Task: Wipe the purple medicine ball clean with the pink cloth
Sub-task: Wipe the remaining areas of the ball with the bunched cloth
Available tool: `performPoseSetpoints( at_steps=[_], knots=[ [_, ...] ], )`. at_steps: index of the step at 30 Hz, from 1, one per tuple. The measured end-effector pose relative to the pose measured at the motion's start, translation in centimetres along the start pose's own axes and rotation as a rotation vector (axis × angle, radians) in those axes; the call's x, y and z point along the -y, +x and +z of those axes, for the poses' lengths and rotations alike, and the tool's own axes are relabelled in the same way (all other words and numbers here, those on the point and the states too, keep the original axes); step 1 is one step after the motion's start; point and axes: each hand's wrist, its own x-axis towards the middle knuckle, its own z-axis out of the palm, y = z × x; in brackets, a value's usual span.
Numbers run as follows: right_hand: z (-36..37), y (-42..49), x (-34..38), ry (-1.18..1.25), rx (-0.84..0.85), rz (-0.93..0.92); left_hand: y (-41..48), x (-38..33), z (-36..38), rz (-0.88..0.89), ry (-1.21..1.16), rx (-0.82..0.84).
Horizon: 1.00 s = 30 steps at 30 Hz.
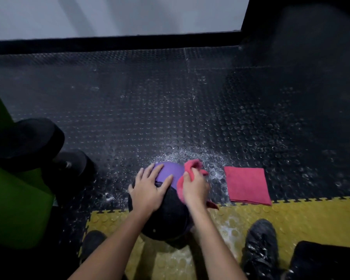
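Observation:
The purple and black medicine ball [170,172] sits on the floor at the seam between the black and yellow mats. My left hand [149,188] lies flat on its top with fingers spread, steadying it. My right hand [196,190] grips a bunched pink cloth [192,166] and presses it against the ball's right side. Part of the cloth hangs below my right wrist.
A second pink cloth [247,184] lies folded flat on the black studded mat [190,102], right of the ball. Water droplets spread around the ball. A green object [12,195] and dark round shapes [28,138] stand at left. My black shoes [260,243] rest on the yellow mat [311,215].

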Motion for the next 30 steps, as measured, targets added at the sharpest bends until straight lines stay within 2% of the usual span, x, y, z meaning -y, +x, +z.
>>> performPoseSetpoints(
  at_steps=[2,3,4,5,8,11,14,19,22,30],
  knots=[
    [1.2,-2.7,-0.6,0.047,-0.094,-0.252,0.6,0.0,-0.1,-0.024,-0.009,-0.008],
    [1.4,-3.4,-0.9,0.074,-0.111,-0.311,1.0,0.4,-0.3,-0.032,-0.028,-0.002],
    [1.4,-3.1,-1.4,0.101,-0.121,-0.295,1.2,0.8,-0.4,-0.039,-0.054,0.010],
    [1.2,-2.2,-2.1,0.143,-0.123,-0.192,1.4,1.2,-0.6,-0.039,-0.080,0.015],
    [0.2,0.5,-5.7,0.270,0.002,0.291,0.8,2.3,-0.9,-0.049,-0.160,-0.034],
    [-1.1,0.7,-8.4,0.409,-0.032,0.531,0.1,3.6,-1.0,-0.089,-0.240,-0.080],
    [-2.1,0.9,-7.5,0.549,-0.064,0.491,-0.7,4.9,-0.9,-0.128,-0.342,-0.124],
    [-2.2,0.3,-3.9,0.565,0.061,0.310,-2.3,6.8,-1.5,-0.227,-0.437,-0.192],
    [-1.7,-0.4,-3.5,0.610,0.072,0.327,-2.5,7.5,-1.6,-0.285,-0.390,-0.218],
    [-0.5,-0.7,-3.8,0.654,0.037,0.353,-0.1,3.4,-1.6,-0.577,-0.268,-0.115]
  ],
)
